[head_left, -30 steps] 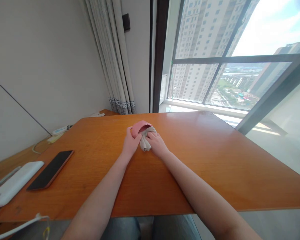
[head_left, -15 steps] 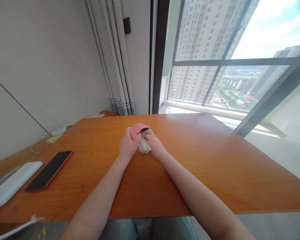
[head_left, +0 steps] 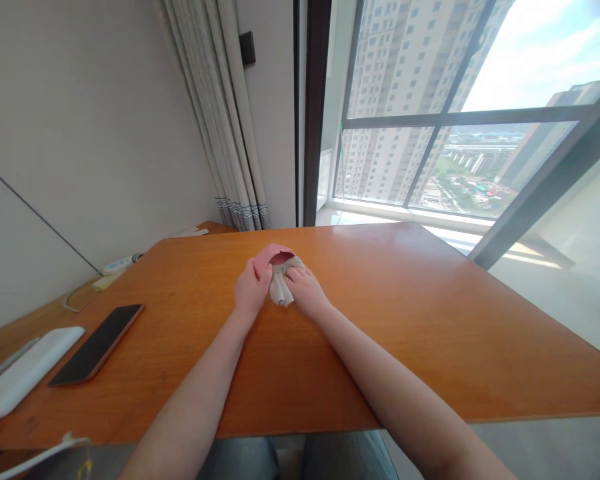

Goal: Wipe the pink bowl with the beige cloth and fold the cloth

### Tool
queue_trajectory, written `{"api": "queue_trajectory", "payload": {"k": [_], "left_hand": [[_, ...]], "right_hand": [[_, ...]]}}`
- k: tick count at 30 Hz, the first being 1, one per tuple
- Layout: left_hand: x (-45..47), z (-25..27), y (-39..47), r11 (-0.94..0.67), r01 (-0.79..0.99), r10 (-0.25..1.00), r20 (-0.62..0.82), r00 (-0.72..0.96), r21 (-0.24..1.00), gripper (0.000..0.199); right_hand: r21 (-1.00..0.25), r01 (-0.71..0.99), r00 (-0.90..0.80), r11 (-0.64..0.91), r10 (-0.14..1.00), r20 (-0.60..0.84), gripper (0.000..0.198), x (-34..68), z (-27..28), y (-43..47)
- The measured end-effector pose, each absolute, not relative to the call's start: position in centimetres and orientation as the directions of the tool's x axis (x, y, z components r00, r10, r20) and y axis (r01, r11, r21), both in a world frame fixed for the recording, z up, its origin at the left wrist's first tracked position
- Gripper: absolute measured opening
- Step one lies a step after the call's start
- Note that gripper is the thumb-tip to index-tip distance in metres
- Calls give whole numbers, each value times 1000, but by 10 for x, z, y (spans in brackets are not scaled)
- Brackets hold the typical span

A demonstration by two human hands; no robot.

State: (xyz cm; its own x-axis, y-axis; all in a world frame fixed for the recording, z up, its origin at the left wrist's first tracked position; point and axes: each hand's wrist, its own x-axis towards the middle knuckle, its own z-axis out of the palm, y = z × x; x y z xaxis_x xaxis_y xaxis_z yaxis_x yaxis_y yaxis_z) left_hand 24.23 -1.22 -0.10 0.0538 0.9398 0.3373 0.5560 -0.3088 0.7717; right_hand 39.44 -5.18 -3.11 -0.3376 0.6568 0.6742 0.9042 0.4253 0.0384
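Note:
A pink, hollow, box-like case (head_left: 269, 256) is gripped by my left hand (head_left: 251, 291), its dark opening turned toward me and to the right. My right hand (head_left: 306, 289) holds a crumpled pale grey cloth (head_left: 281, 288) against the rim of that opening. Part of the cloth hangs down between the two hands. Both hands are close together over the middle of the wooden table (head_left: 380, 320). The far side of the pink case and some right fingertips are hidden.
To the left lies a dark-screened phone (head_left: 97, 345) beside a white flat device (head_left: 30, 370). A white power strip (head_left: 121, 264) rests by the wall. A white cable (head_left: 40, 457) crosses the near left corner. A large window (head_left: 460, 120) is beyond the table.
The pink case has tilted so that more of its dark opening shows. Both hands have shifted slightly left, and the cloth hangs a little differently. The view has turned slightly.

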Motion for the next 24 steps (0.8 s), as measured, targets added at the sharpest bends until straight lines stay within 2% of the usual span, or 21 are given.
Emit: {"api": "queue_trajectory", "payload": {"k": [1, 3, 6, 9, 12, 15, 18, 20, 22, 24], "left_hand": [[241, 0, -12, -312, 599, 935, 349, 59, 737, 32], [245, -2, -16, -363, 549, 915, 400, 56, 753, 37], [263, -14, -29, -451, 230, 884, 468, -22, 862, 44], [278, -24, -38, -432, -2, 898, 429, -97, 902, 46], [275, -20, -36, -408, 47, 907, 411, -94, 912, 39], [256, -6, -25, -455, 232, 880, 475, -32, 860, 26], [244, 3, -19, -517, 388, 846, 526, 94, 763, 32], [247, 1, -20, -512, 325, 852, 519, 72, 795, 44], [258, -8, -24, -476, 134, 876, 482, -17, 869, 52], [269, -17, -27, -421, -17, 906, 419, -62, 907, 52]], "right_hand": [[40, 902, -344, 431, 656, 672, 17, 394, -31, -52], [32, 904, -335, 427, 657, 676, 16, 391, -33, -53], [-13, 927, -251, 374, 648, 719, 15, 387, -37, -54], [-53, 929, -204, 366, 627, 751, 15, 384, -39, -55], [-49, 924, -216, 379, 624, 751, 14, 386, -37, -55], [29, 901, -315, 433, 608, 729, 16, 392, -32, -54], [108, 870, -407, 481, 577, 708, 21, 396, -29, -53], [114, 877, -402, 466, 584, 705, 22, 396, -28, -54], [82, 894, -367, 440, 616, 697, 22, 395, -29, -56], [31, 905, -330, 423, 656, 678, 19, 392, -31, -58]]}}
